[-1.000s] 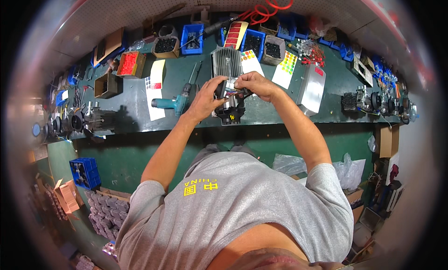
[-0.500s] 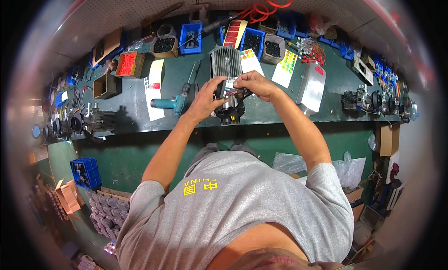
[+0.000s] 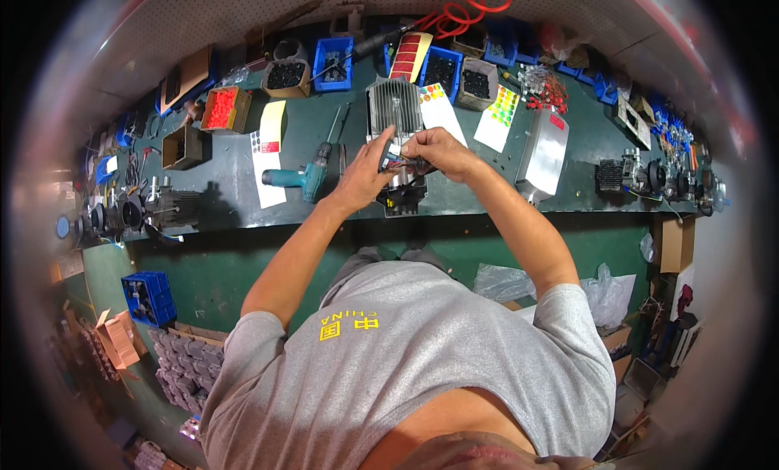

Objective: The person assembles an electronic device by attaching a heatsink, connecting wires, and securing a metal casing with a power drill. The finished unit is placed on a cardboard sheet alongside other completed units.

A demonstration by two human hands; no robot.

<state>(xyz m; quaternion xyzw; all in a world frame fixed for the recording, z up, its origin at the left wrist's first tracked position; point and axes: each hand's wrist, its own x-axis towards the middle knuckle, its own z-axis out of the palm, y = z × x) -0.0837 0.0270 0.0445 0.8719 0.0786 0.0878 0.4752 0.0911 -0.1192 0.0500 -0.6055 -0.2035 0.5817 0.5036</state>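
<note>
Evidently the work is mid-way: both hands meet over a dark finned motor unit (image 3: 400,192) at the near edge of the green workbench (image 3: 243,202). The left hand (image 3: 363,174) and right hand (image 3: 434,152) pinch a bundle of coloured wires (image 3: 400,163), fingers curled closed on it. A teal power drill (image 3: 296,178) lies untouched. Wire ends and connectors are hidden behind fingers.

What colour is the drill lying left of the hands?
Teal body with a dark chuck: the drill lies on the green bench. Head view, the only one.
</note>
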